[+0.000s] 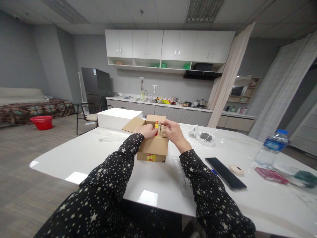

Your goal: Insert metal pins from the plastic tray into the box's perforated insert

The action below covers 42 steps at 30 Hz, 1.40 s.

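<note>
An open cardboard box (152,147) stands on the white table in front of me, its flaps folded outward. A strip of red and yellow tape or print (156,126) shows at its opening, beside tan, bumpy-looking contents (162,131). My left hand (148,131) reaches over the left of the opening, fingers curled down near the red and yellow strip. At the right side of the opening, my right hand (172,131) has its thumb and fingers pinched together by the tan contents. What lies between the fingers of either hand is too small to make out.
A white box (120,118) stands behind on the left. To the right lie a white device with a cable (206,137), a black phone (226,173), a small pink case (236,170), a water bottle (271,148) and a red packet (271,175). A clear plastic tray (183,180) is partly under my right forearm.
</note>
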Each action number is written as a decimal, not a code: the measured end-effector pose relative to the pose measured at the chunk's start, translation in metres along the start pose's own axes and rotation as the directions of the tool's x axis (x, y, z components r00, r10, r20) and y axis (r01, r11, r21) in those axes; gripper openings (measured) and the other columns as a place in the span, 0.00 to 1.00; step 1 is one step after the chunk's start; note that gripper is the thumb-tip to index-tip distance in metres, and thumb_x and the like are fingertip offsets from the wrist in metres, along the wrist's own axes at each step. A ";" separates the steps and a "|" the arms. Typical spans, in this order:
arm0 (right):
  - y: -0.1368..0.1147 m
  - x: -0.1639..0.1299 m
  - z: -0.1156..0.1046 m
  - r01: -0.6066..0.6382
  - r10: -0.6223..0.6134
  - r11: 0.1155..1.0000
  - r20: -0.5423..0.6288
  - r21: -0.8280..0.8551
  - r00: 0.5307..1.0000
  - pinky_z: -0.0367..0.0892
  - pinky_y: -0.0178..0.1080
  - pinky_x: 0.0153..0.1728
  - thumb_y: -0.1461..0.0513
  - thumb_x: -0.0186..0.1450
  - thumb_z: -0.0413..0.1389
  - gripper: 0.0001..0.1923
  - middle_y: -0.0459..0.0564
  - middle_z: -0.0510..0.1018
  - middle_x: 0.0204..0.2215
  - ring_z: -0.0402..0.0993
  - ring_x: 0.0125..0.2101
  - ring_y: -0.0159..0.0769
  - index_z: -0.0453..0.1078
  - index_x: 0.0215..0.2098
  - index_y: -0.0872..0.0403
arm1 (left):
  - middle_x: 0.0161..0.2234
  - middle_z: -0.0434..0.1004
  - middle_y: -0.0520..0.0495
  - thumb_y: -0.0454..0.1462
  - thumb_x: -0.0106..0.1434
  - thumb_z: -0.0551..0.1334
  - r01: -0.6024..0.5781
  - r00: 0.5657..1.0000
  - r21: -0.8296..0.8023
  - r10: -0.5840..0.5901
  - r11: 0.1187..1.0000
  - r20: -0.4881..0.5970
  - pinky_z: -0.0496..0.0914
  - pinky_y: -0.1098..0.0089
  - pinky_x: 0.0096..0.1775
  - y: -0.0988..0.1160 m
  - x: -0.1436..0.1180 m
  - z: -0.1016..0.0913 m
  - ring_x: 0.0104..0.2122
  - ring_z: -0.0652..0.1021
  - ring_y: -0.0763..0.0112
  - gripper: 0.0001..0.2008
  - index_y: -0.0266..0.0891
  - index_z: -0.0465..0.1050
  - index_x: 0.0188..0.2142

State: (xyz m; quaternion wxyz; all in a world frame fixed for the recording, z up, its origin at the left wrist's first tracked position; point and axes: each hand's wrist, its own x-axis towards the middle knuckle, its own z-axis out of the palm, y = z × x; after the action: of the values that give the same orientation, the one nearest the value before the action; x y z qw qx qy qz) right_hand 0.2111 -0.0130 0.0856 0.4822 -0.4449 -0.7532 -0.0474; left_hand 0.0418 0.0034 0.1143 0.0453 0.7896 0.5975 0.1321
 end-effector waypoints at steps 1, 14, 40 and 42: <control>-0.001 0.000 0.001 0.006 -0.006 1.000 0.018 -0.002 1.000 0.70 0.40 0.49 0.71 0.64 0.48 0.19 0.49 0.84 0.45 0.80 0.47 0.41 0.79 0.41 0.51 | 0.49 0.81 0.34 0.57 0.66 0.48 -0.002 1.000 -0.001 0.002 1.000 -0.004 0.71 0.55 0.50 0.000 0.001 0.000 0.49 0.80 0.47 0.29 0.40 0.80 0.37; 0.003 0.000 0.007 0.015 -0.009 0.996 0.076 -0.089 0.997 0.70 0.39 0.49 0.72 0.63 0.49 0.18 0.51 0.85 0.41 0.81 0.44 0.41 0.80 0.36 0.53 | 0.46 0.83 0.37 0.56 0.66 0.48 0.005 1.000 -0.018 -0.005 1.000 -0.008 0.72 0.60 0.49 0.002 -0.002 -0.001 0.48 0.80 0.51 0.29 0.40 0.80 0.36; 0.000 0.002 -0.012 0.052 -0.014 0.987 0.243 -0.149 0.970 0.69 0.43 0.54 0.72 0.61 0.52 0.20 0.49 0.85 0.43 0.80 0.48 0.44 0.83 0.37 0.48 | 0.49 0.82 0.37 0.58 0.66 0.47 0.005 1.000 -0.015 -0.005 1.000 -0.012 0.71 0.55 0.51 -0.001 0.001 0.000 0.49 0.80 0.48 0.30 0.41 0.80 0.37; 0.002 0.003 -0.016 0.034 -0.002 0.990 0.221 -0.140 0.975 0.69 0.43 0.54 0.73 0.61 0.51 0.21 0.49 0.85 0.44 0.79 0.49 0.44 0.83 0.37 0.49 | 0.50 0.81 0.37 0.58 0.65 0.47 0.008 1.000 -0.013 -0.008 1.000 -0.008 0.71 0.54 0.52 -0.001 0.001 0.000 0.49 0.80 0.48 0.30 0.41 0.80 0.37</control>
State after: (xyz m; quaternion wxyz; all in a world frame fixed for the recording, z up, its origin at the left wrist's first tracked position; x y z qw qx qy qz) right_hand 0.2235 -0.0183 0.0957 0.3624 -0.4738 -0.8006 -0.0559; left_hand 0.0407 0.0046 0.1141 0.0487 0.7864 0.5999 0.1392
